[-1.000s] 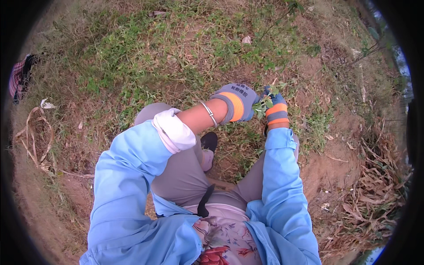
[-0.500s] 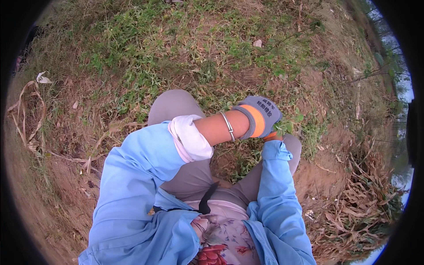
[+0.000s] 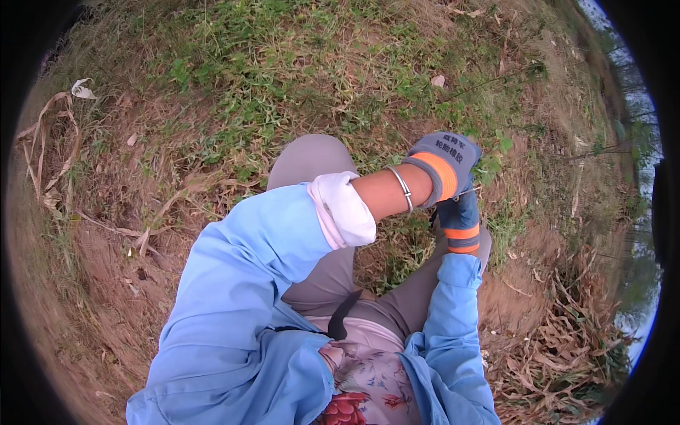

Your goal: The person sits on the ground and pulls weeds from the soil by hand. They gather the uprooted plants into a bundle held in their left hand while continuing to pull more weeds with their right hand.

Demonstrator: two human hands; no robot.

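My left hand (image 3: 448, 159), in a grey glove with an orange cuff band, reaches across to the right over my lap. Its fingers curl down and away, closed on a green leafy sprig (image 3: 488, 167) that shows at the glove's far edge. Just below it, my right hand (image 3: 459, 207) wears a dark blue-grey glove with orange bands. The right fingers are bent in under the left hand and mostly hidden. A thin stem-like piece (image 3: 469, 192) shows between the two gloves; I cannot tell what it belongs to.
My bent knees (image 3: 312, 159) frame the space before me. Low green weeds (image 3: 241, 106) grow over reddish soil ahead. Dry stalks (image 3: 53, 156) lie at the left, and a heap of dry leaves (image 3: 559, 354) is at the lower right. A thin leafy branch (image 3: 506, 76) juts in at the upper right.
Both hands have shifted up and to the right, raised off the right knee. More of the right glove now shows below the left one. The whole view has moved slightly.
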